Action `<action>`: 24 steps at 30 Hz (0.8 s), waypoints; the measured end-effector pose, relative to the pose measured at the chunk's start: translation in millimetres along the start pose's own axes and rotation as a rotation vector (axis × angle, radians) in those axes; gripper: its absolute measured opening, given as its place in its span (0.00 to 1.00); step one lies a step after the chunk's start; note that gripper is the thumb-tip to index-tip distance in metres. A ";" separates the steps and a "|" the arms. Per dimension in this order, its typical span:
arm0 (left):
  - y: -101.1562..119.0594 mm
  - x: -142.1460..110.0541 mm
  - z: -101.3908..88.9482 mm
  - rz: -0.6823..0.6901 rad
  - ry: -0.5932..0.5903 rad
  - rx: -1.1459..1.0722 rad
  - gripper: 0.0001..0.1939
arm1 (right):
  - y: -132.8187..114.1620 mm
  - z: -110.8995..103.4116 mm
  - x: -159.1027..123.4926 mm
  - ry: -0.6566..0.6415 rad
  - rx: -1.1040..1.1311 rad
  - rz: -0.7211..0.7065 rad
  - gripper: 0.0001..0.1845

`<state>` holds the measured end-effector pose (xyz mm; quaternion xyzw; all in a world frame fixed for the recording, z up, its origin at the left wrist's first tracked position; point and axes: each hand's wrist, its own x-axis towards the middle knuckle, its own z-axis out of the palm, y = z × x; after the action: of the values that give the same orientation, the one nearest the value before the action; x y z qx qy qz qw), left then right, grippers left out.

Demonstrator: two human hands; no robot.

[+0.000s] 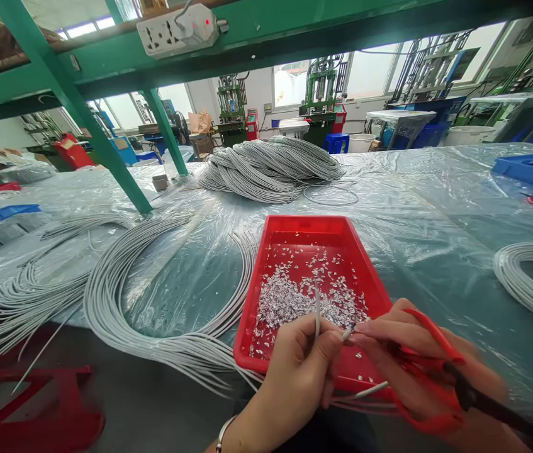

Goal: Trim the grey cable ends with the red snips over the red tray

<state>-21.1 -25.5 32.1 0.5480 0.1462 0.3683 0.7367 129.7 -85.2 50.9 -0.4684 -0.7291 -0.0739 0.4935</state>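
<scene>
My left hand is closed, pinching a thin grey cable between thumb and fingers. One piece of it sticks up past the knuckles, and a short end points right from the thumb. At that end are the fingertips of my right hand, pressed together. Red-handled scissors hang in the same right hand, their dark blades pointing down to the right, away from the cable. Both hands are over the near right part of a red tray, where many silvery foil scraps lie.
Looped grey cables lie left of the tray, with a large cable heap behind it. Another coil rests at right. A blue tray stands far right. A green frame with a power strip crosses above. A red stool is lower left.
</scene>
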 end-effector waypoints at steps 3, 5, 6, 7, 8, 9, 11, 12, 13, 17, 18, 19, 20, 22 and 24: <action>1.6 -1.9 1.3 -0.011 0.013 0.042 0.19 | 4.8 -4.0 1.2 -0.084 -0.014 -0.006 0.16; 3.0 -2.7 1.5 -0.025 0.025 0.064 0.18 | 7.5 -7.7 3.3 -0.130 -0.014 0.004 0.17; 3.8 -3.1 1.5 -0.032 0.028 0.073 0.17 | 8.4 -9.5 4.8 -0.155 -0.004 -0.002 0.16; 4.6 -3.6 1.5 -0.037 0.026 0.079 0.16 | 9.0 -10.8 6.5 -0.179 0.005 -0.007 0.15; 5.3 -4.2 1.4 -0.043 0.022 0.086 0.16 | 9.4 -11.6 8.3 -0.191 0.009 -0.018 0.13; 5.9 -4.9 1.4 -0.047 0.015 0.094 0.15 | 9.8 -11.9 9.9 -0.209 0.001 -0.033 0.12; 6.5 -6.2 1.5 -0.054 0.003 0.107 0.15 | 10.7 -10.9 12.3 -0.221 -0.030 -0.064 0.11; 6.4 -6.5 1.4 -0.061 -0.001 0.110 0.15 | 11.5 -9.9 12.7 -0.207 -0.037 -0.077 0.10; 6.0 -6.4 1.1 -0.063 -0.006 0.105 0.15 | 12.4 -8.7 12.6 -0.190 -0.044 -0.090 0.11; 0.5 -1.2 -2.7 -0.102 -0.099 -0.068 0.18 | 15.9 -5.1 9.7 -0.171 -0.010 -0.110 0.13; -1.7 0.9 -4.6 -0.128 -0.153 -0.156 0.18 | 16.0 -4.5 9.5 -0.181 0.001 -0.101 0.13; -4.0 3.0 -6.7 -0.167 -0.221 -0.255 0.18 | 15.4 -4.0 9.9 -0.185 0.016 -0.087 0.12; -6.2 5.1 -9.0 -0.212 -0.297 -0.355 0.18 | 14.3 -3.3 10.9 -0.186 0.036 -0.072 0.11; -9.9 8.2 -13.6 -0.293 -0.439 -0.524 0.16 | 10.3 -0.9 14.8 -0.195 0.096 -0.048 0.08; -11.8 9.8 -17.5 -0.343 -0.518 -0.623 0.14 | 5.7 2.9 19.3 -0.191 0.179 -0.015 0.08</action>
<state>-20.7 -7.9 17.0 0.3420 -0.0726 0.1177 0.9295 130.8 -68.6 62.6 -0.4218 -0.7799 0.0328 0.4613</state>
